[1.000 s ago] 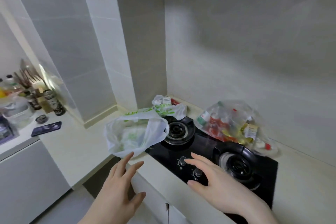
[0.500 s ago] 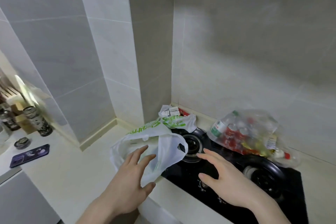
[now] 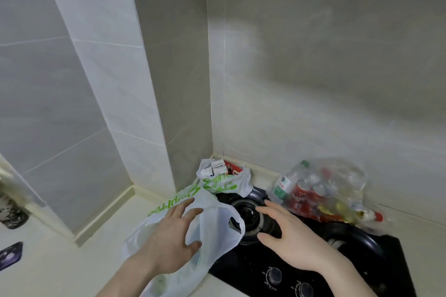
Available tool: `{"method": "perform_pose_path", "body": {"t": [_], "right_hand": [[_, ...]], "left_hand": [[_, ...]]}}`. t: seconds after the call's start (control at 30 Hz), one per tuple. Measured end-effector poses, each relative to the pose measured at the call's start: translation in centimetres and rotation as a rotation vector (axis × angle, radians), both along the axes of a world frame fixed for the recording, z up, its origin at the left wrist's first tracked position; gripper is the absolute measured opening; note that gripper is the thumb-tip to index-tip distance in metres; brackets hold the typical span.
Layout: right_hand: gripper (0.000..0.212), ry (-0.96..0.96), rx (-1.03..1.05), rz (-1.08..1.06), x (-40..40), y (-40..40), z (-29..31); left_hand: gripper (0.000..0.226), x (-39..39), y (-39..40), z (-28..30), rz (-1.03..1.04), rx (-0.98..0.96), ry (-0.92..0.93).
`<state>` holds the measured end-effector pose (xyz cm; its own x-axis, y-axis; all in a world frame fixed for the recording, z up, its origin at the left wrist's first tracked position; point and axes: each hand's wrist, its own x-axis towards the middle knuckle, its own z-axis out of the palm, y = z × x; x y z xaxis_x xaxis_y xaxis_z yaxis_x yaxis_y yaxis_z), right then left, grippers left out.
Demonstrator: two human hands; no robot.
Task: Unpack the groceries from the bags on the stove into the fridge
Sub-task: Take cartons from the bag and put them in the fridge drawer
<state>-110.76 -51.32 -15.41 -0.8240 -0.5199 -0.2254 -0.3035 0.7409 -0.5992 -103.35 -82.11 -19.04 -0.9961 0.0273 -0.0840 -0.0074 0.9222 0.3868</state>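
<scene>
Reaching with both hands spread and holding nothing, the left hand [image 3: 173, 236] and right hand [image 3: 292, 236] would best part the white bag [image 3: 217, 231] by its handles.

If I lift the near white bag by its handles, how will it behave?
The white bag is thin film, so it will probably sag and bunch. Green contents show faintly through it, seemingly few; likely light. Its mouth gapes beside the left hand, so tilting might spill.
</scene>
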Motion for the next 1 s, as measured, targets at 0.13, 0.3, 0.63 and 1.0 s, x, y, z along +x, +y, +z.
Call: {"method": "perform_pose_path", "body": {"t": [0.13,0.3,0.63,1.0], "right_hand": [[0.064,-0.019,0.016,-0.007,-3.0,-0.9,-1.4],[0.063,-0.024,0.026,-0.038,-5.6,-1.6,-2.1],[0.067,-0.023,0.084,-0.186,-9.5,-4.6,-3.2],[0.067,-0.063,0.081,-0.377,-8.6,-5.3,-4.8]], "left_hand": [[0.073,-4.3,-0.5,-0.8,0.006,-0.04,-0.049],[0.075,-11.3,-1.9,-2.5,0.036,-0.062,-0.111],[0.061,-27.0,-3.3,-6.2,0.074,-0.128,-0.233],[0.05,-34.1,-3.2,-11.6,0.094,-0.311,-0.308]]}}
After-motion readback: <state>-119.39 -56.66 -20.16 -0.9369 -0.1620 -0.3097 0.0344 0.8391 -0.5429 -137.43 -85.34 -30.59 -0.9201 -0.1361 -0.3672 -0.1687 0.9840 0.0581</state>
